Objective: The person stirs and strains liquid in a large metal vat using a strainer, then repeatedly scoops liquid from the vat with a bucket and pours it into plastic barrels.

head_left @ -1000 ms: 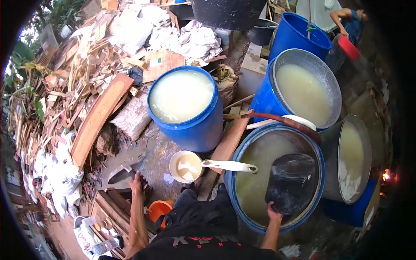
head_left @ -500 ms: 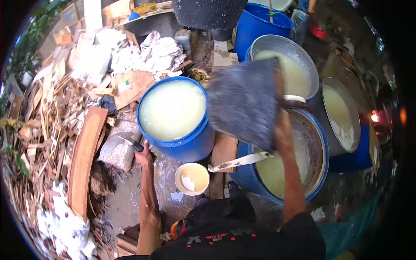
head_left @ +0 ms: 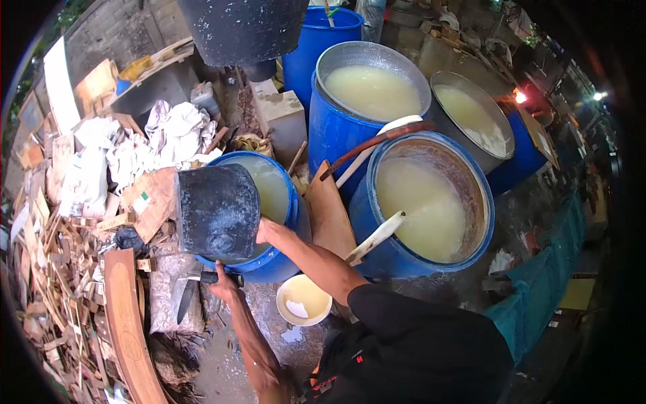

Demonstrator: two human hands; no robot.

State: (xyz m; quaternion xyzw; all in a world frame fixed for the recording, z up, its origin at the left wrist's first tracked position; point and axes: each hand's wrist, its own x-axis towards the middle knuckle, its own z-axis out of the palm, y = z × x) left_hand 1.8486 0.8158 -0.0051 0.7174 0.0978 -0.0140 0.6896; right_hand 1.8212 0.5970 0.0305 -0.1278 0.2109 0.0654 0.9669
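My right hand point(head_left: 264, 231) grips the right edge of a black bucket point(head_left: 219, 210), which is tilted over the left blue barrel point(head_left: 294, 229). The bucket hides much of the cloudy pale liquid inside the barrel. Just below the rim, my left hand point(head_left: 225, 285) is closed around the black handle of a bladed tool point(head_left: 183, 291). Its metal blade points left over a whitish sack; the exact kind of tool is unclear. Close to my forearms, a small pale bucket point(head_left: 304, 301) holds yellowish liquid and a white piece.
A blue barrel point(head_left: 422, 261) to the right holds cloudy liquid, with a white pipe point(head_left: 377, 238) leaning out. Behind it stand another filled barrel point(head_left: 321, 135) and a metal-rimmed vat point(head_left: 501, 153). Scrap wood point(head_left: 60, 296) and a curved plank point(head_left: 128, 330) lie left.
My right hand has swung the black bucket left, from beside the right barrel to over the left one. The bladed tool in my left hand has turned downward. My view has shifted right.
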